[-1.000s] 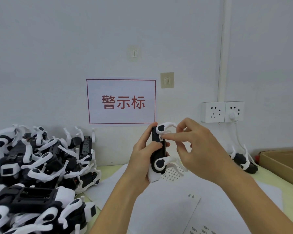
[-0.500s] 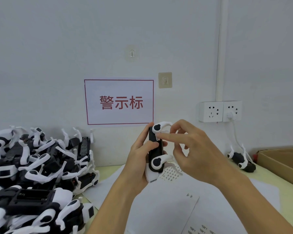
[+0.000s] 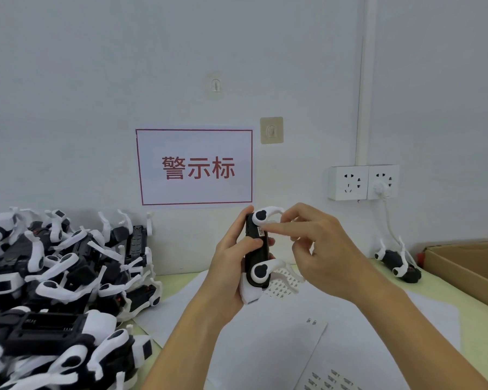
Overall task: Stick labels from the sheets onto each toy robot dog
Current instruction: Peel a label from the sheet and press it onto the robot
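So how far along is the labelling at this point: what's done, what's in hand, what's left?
Possibly done: one toy dog lies apart by the cardboard box, though no label shows on it. In hand: the left hand grips a dog upright while the right hand presses a small label onto its black side with the index finger. Left: the pile of dogs on the left; the sheets hold more labels.

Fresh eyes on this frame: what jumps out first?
Centre frame, the left hand holds a toy dog upright while the right hand presses a small label onto it. A big pile of toy dogs fills the left, and a red-lettered sign hangs on the wall behind.
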